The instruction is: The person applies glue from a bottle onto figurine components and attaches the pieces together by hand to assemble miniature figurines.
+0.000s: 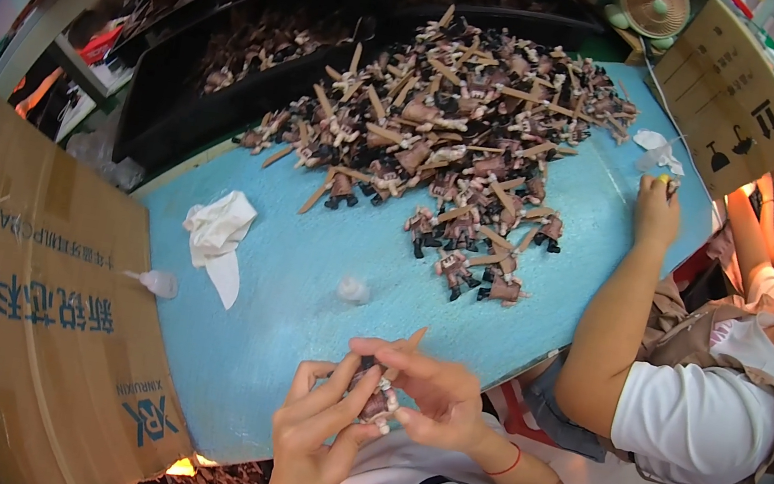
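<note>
Close to my body, above the table's near edge, I hold a small toy figure [378, 405] with a pinkish-brown body, dark parts and pale limbs. The fingers of my left hand [318, 424] are wrapped round it from one side. My right hand [440, 397] pinches at its other side and top, where a tan blade-like piece [418, 336] sticks up past the fingertips. My fingers hide much of the figure. Beyond my hands lies a large pile of similar figures [447, 120] with long tan blades, with a few loose ones [502, 286] at its near side.
On the blue tabletop [298, 228] are a crumpled white tissue [219, 231], a white squeeze bottle [160, 283] and a small translucent container [353, 289]. A cardboard box [45, 289] borders the left. Black trays [234, 56] stand behind. At right, a co-worker's hand [657, 209] reaches over the table.
</note>
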{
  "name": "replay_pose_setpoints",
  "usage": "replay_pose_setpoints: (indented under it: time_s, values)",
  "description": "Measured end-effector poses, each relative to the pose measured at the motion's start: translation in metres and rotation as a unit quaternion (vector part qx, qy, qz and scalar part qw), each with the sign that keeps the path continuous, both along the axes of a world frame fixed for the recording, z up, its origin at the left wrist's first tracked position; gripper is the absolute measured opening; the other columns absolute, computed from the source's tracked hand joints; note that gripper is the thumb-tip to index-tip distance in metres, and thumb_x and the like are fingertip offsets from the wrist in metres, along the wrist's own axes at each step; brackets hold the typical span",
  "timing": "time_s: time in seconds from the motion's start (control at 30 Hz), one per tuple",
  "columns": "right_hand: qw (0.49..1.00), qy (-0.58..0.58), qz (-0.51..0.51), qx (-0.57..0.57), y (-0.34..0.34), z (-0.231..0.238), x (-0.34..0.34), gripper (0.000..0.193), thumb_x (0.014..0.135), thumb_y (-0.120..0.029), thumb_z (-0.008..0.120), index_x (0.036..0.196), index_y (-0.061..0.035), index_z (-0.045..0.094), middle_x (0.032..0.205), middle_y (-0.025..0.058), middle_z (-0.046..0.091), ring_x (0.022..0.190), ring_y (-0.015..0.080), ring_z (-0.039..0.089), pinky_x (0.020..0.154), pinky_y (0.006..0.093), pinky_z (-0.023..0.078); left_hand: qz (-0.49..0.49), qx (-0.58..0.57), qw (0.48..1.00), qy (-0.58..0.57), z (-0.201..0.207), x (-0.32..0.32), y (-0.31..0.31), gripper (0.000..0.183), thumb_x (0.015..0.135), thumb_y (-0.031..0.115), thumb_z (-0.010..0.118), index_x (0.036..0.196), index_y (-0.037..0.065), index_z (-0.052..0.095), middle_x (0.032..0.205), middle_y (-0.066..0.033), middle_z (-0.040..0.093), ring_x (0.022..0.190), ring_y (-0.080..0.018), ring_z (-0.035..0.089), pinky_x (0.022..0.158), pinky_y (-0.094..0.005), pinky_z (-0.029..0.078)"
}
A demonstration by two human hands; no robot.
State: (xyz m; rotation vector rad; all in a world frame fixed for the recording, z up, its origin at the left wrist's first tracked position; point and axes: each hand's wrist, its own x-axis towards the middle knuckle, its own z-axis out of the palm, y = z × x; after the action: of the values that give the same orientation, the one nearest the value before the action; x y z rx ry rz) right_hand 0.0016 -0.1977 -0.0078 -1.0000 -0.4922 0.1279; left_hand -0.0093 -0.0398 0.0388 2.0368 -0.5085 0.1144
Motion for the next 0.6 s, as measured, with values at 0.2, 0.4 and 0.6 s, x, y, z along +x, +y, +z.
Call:
replay_pose_setpoints:
  time_s: [0.2, 0.4, 0.6]
  values:
    - [1.0, 0.027, 0.006, -0.002, 0.001, -0.005, 0.0, 0.055, 0.074, 0.007, 0.046, 0.129, 0.0067, 0.037, 0.133, 0.0174, 0.04, 0.117, 0.0239, 0.043, 0.1, 0.0364, 0.034, 0.037, -0.032, 0.998, 0.026, -0.014, -0.002, -0.002, 0.047, 0.058, 0.002, 0.068, 0.104, -0.003, 0.063, 0.108, -0.0201, 0.06, 0.083, -0.0272, 0.053, 0.071, -0.0326, 0.047]
    - [0.999, 0.041, 0.008, -0.012, 0.003, -0.007, 0.0, 0.054, 0.076, 0.003, 0.047, 0.129, 0.005, 0.038, 0.124, 0.0145, 0.046, 0.11, 0.0206, 0.047, 0.097, 0.0336, 0.036, 0.039, -0.044, 0.998, 0.013, -0.015, -0.005, -0.004, 0.044, 0.065, 0.007, 0.067, 0.107, -0.007, 0.059, 0.11, -0.0232, 0.058, 0.083, -0.0227, 0.054, 0.067, -0.0294, 0.049]
    - [0.999, 0.036, -0.008, -0.022, -0.002, -0.008, -0.004, 0.057, 0.075, 0.003, 0.048, 0.131, 0.001, 0.038, 0.127, 0.0137, 0.045, 0.112, 0.021, 0.048, 0.098, 0.0334, 0.037, 0.002, -0.042, 0.999, 0.015, -0.004, -0.006, -0.01, 0.036, 0.075, -0.006, 0.058, 0.11, -0.008, 0.056, 0.112, -0.0191, 0.057, 0.087, -0.0242, 0.053, 0.072, -0.0287, 0.046]
